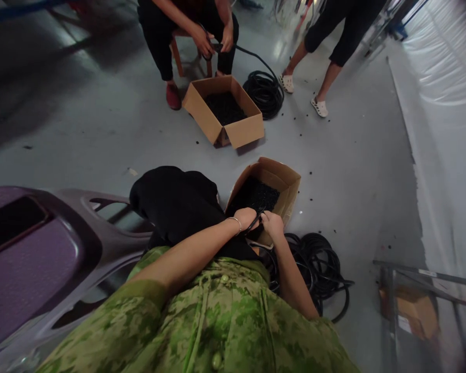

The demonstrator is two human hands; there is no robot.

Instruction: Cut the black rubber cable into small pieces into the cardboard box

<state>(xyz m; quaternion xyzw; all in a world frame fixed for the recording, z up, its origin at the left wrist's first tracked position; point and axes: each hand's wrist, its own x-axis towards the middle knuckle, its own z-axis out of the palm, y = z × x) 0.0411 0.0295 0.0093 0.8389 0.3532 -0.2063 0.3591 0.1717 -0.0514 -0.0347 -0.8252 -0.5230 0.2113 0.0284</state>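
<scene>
My left hand (245, 217), with a bracelet at the wrist, is closed around what looks like a pair of black-handled scissors (253, 223). Close beside it, my right hand (273, 225) is closed in a pinch, apparently on the end of a black hose, mostly hidden by the fingers. Both hands are over the near edge of an open cardboard box (291, 181). Inside lie many small black pieces (262, 196). A coil of black hose (320, 259) rests on the floor right of the box, partly behind my right forearm.
Opposite, a seated person's hands (215, 44) hold a black hose over another cardboard box (244, 132), beside a hose coil (264, 93). Another person's legs (330, 67) stand at right. A purple stool (34, 280) with a phone (13, 223) is at left, a metal frame (392, 311) at right.
</scene>
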